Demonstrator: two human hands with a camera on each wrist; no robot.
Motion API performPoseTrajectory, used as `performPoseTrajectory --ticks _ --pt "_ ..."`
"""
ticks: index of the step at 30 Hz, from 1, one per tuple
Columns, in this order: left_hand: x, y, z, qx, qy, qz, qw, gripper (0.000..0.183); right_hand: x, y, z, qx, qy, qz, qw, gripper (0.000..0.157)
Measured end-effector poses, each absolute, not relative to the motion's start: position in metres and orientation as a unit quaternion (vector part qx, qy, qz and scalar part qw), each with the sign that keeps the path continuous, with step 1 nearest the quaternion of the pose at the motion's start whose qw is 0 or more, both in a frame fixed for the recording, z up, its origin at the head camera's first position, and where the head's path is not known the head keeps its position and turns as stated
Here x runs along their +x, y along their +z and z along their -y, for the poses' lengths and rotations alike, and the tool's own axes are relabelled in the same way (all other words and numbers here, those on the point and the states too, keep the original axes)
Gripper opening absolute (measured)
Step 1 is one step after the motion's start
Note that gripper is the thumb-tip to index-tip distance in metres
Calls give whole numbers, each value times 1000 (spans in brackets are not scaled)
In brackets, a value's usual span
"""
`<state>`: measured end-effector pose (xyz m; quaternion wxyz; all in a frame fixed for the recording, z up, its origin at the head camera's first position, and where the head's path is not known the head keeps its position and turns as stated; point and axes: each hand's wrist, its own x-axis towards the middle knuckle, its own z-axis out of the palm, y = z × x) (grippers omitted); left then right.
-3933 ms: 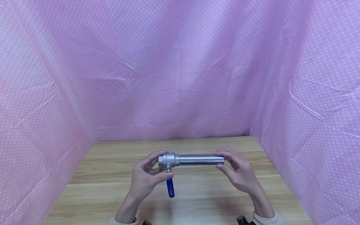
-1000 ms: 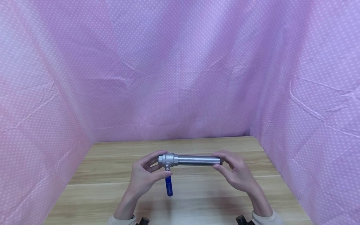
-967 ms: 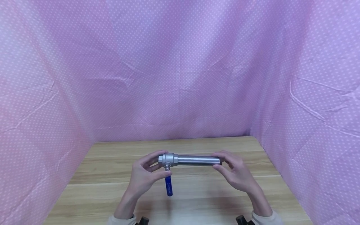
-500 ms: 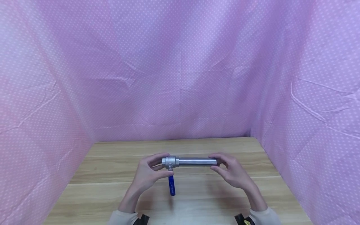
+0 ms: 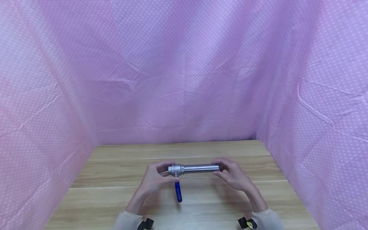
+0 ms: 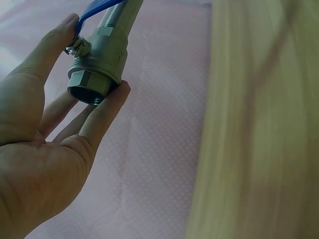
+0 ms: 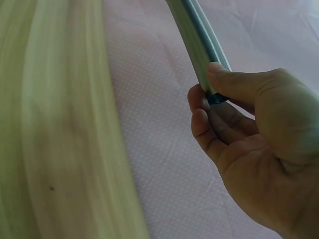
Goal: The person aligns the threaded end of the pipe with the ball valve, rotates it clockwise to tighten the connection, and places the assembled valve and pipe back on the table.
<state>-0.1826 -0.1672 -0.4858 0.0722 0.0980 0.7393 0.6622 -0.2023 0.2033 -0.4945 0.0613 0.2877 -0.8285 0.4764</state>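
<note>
A silver ball valve [image 5: 177, 169] with a blue lever handle [image 5: 178, 192] is joined to a straight steel pipe [image 5: 199, 168], and the two lie level above the table. My left hand [image 5: 155, 177] grips the valve at its hexagonal end, thumb by the base of the lever. In the left wrist view the open threaded end of the valve [image 6: 102, 62] faces the camera, with the fingers beneath it. My right hand [image 5: 234, 175] pinches the pipe's far end between thumb and fingers. The right wrist view shows that pipe end [image 7: 199, 45] between the thumb and curled fingers.
A light wood-grain table [image 5: 120, 159] lies below the hands. Pink dotted cloth [image 5: 184, 95] hangs behind it and along both sides. Black wrist mounts [image 5: 145, 224] show at the bottom edge of the head view.
Both hands have brought the joined valve and pipe slightly lower and nearer the table. The left hand has shifted a little right, the right hand a little left. Both grips stay on.
</note>
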Motion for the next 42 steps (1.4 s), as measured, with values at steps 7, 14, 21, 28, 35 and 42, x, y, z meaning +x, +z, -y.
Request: performPoseTrajectory --ticks 7,14,21,28,35,42 --pt "-189 -503 168 85 649 -750 92 73 -208 -509 -203 285 456 843 23 36" --pt "-194 -517 168 102 628 -765 104 76 -210 -520 -203 274 429 861 -9 32" --pt "-198 -530 168 118 633 -754 128 74 -212 -528 -206 268 415 869 -44 32" --pt "-198 -537 167 117 618 -767 128 67 -215 -535 -208 259 414 871 -54 31" --pt "-200 -545 166 116 592 -789 118 61 -217 -543 -208 236 411 877 -73 30" --pt "-201 -548 166 129 570 -805 103 54 -216 -547 -208 227 392 888 -73 29"
